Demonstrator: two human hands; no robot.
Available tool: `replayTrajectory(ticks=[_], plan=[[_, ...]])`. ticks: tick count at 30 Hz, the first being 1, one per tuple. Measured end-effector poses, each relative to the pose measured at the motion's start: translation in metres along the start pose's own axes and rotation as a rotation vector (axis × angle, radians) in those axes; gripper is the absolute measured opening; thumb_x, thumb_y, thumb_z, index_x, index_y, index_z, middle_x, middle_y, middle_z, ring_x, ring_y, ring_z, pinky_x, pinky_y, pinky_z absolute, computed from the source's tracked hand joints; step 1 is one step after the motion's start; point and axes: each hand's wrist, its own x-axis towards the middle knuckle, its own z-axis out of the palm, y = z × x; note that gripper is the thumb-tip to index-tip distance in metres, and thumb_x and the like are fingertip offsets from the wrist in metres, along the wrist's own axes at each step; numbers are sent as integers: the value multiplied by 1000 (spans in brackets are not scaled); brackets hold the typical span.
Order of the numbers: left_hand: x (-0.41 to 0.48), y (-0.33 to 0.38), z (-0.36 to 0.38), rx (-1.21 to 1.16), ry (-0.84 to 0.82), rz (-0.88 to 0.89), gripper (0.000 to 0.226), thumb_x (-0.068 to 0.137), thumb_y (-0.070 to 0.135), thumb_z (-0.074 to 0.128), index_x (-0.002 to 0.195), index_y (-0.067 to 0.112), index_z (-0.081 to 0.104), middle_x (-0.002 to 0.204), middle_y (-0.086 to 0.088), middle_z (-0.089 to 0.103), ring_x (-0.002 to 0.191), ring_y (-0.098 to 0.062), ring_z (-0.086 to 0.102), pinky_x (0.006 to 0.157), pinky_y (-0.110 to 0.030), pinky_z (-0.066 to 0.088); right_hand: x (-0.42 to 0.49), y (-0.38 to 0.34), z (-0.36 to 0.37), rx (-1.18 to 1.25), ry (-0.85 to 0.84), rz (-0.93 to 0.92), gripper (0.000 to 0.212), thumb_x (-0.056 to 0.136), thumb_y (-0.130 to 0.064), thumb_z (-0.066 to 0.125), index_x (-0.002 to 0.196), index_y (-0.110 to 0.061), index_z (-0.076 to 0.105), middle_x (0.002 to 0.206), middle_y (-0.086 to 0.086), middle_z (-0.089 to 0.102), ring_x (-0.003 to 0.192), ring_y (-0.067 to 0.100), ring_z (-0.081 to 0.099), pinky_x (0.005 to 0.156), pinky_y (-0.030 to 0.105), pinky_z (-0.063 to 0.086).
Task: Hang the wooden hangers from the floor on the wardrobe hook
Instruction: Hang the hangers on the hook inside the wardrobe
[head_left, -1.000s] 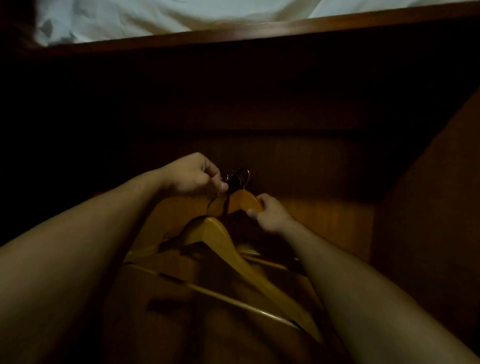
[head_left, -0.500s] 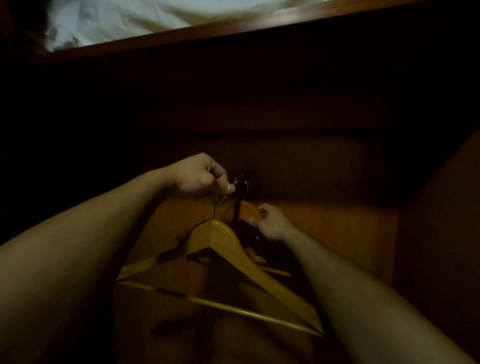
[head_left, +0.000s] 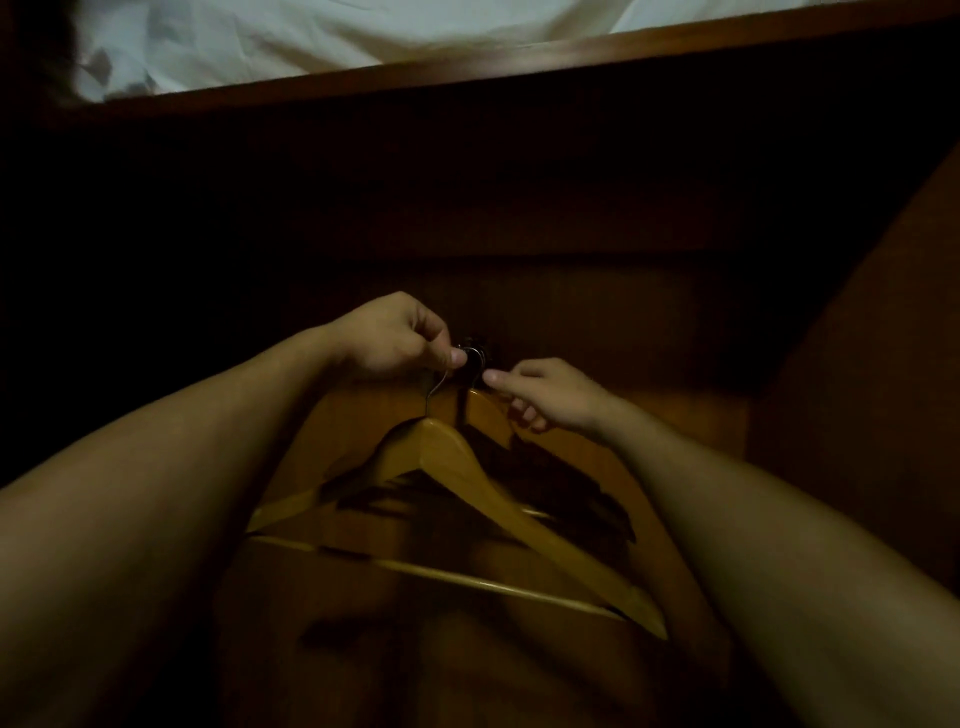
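Though dim, two wooden hangers (head_left: 452, 457) (head_left: 491, 415) at one hook (head_left: 475, 358); left fingers (head_left: 457, 357) pinching a wire (head_left: 435, 389), right fingers (head_left: 498, 378) unclear.

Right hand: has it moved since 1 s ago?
Yes. The right hand moved up toward the wall hook: its fingertips were lower, on the rear hanger, and are now nearly level with the hook.

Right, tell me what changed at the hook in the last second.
The right hand slid up from the top of the rear hanger toward the wardrobe hook, a fingertip now beside it; its grip is unclear. The left hand still pinches the wire of the front hanger at the hook.
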Motion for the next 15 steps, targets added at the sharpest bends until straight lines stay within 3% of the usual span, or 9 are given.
replayTrajectory(ticks=[1,4,6,10,15], plan=[[-2,2,0,-20,18,6,23,90,29,68,71,15,68,61,6,63,47,2,53,59,-25,42,-10,-9,0,48,-95,19,44,85,-63,61,96,-21,65,85,-2,60,71,12,56,64,26,46],[-8,8,-1,-92,69,31,26,90,26,69,69,12,64,56,3,56,43,-2,46,46,-16,39,-31,-27,8,-23,-359,103,61,71,-72,63,107,-23,67,94,-1,67,87,20,59,83,36,50],[-9,15,1,-129,103,72,26,90,25,69,69,11,64,56,4,56,45,-1,49,47,-14,41,-41,-31,19,-6,-457,112,48,83,-62,63,110,-22,66,95,-1,71,85,18,65,81,34,52],[-10,26,7,-175,159,119,26,90,32,69,77,9,69,68,-5,63,62,-14,58,61,-29,50,-55,-30,28,287,-438,113,27,99,-37,58,113,-14,58,79,3,70,66,14,67,58,25,56],[-16,14,10,-332,78,5,43,78,48,72,95,8,70,75,-7,68,69,-19,63,68,-36,52,-64,-15,7,282,-234,96,28,98,-41,58,107,-15,64,70,-2,68,51,9,56,53,23,51]])
